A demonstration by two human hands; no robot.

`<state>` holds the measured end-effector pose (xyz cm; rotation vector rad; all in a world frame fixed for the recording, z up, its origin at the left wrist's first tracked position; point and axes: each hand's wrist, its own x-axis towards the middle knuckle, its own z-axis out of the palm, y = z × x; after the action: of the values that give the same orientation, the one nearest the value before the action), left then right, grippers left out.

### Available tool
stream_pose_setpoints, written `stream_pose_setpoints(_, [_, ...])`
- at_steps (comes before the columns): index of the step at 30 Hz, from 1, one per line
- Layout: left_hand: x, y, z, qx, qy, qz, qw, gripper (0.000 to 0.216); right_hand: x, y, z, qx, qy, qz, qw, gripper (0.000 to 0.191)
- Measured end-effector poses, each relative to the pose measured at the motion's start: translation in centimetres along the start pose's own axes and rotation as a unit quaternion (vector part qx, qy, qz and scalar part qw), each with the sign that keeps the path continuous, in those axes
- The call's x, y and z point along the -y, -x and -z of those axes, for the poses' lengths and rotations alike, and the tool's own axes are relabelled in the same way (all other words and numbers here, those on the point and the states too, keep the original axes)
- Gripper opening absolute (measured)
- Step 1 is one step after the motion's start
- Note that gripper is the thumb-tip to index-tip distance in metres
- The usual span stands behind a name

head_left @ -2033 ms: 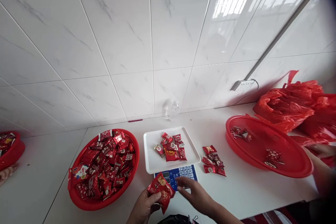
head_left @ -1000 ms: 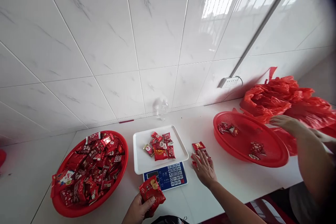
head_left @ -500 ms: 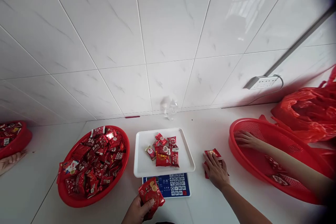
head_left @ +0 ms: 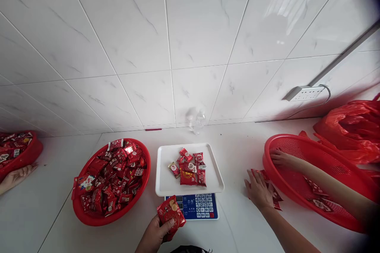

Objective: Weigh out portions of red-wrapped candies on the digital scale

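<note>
Tabletop [head_left: 237, 146]: tiles [head_left: 142, 27] along back edge
Heaped basket [head_left: 147, 176]: small packets [head_left: 118, 174]
Tray [head_left: 168, 185]: several packets [head_left: 188, 172]
Left hand [head_left: 156, 232]: clasping red packet [head_left: 171, 210]
Right hand [head_left: 259, 189]: spread over loose packets [head_left: 276, 197]

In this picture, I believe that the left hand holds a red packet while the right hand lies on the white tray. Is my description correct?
Not quite. The right hand is not on the white tray; the head view shows it over the small packets on the table. The left hand does hold a red packet.
</note>
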<state>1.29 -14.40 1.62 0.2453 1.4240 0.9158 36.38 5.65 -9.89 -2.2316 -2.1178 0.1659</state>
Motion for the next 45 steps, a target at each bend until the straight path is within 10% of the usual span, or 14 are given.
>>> stream_pose_setpoints(5, [0.3,0.5,0.7,0.018,-0.013,-0.014,1.000,0.055,8.2,1.7,3.8,-0.075,-0.156,0.065,0.983,0.060])
stream_pose_setpoints(15, [0.8,1.4,2.1,0.045,-0.035,-0.025,0.998,0.059,21.3,5.7,7.0,0.113,-0.100,0.217,0.964,0.071])
stream_pose_setpoints(45, [0.9,0.9,3.8,0.068,-0.050,-0.031,0.996,0.062,22.4,6.5,7.8,0.122,-0.058,0.297,0.945,0.054])
